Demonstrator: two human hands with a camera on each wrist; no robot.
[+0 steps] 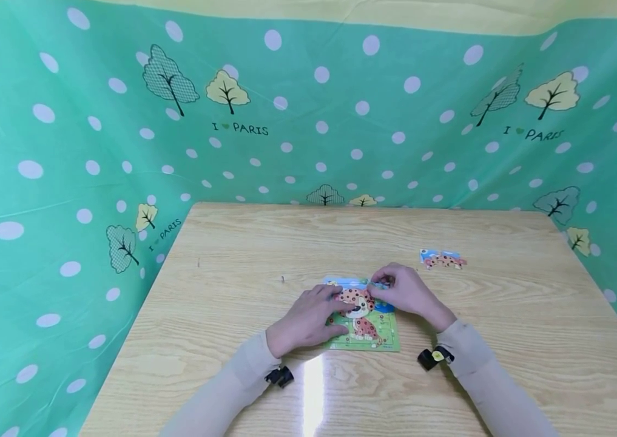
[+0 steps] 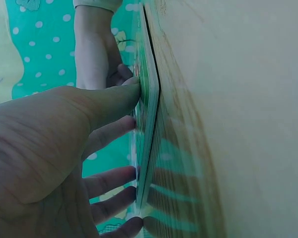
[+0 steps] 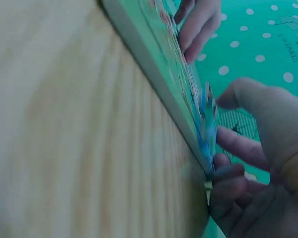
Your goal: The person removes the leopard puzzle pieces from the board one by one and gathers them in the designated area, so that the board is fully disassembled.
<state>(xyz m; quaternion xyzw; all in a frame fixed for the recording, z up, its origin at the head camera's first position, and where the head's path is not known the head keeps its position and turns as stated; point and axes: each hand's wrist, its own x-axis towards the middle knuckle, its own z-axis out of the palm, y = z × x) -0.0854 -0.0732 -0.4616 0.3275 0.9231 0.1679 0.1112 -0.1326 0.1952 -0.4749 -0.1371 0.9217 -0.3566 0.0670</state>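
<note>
A jigsaw puzzle (image 1: pixel 387 334) with a spotted cartoon leopard on green grass lies on the table in its flat tray. My left hand (image 1: pixel 310 315) spreads over its left side, thumb and fingers extended; in the left wrist view the fingertips (image 2: pixel 132 82) rest on the board. At the top right corner my right hand (image 1: pixel 409 291) pinches a puzzle piece (image 3: pixel 209 119) between thumb and fingers. That piece tilts up from the board in the right wrist view, and the hand partly hides it from the head view.
Joined puzzle pieces (image 1: pixel 443 260) with pink spotted and blue parts lie behind the right hand. A tiny dark bit (image 1: pixel 283 279) is left of the board. A green dotted curtain (image 1: pixel 341 152) hangs behind the wooden table (image 1: pixel 221 267).
</note>
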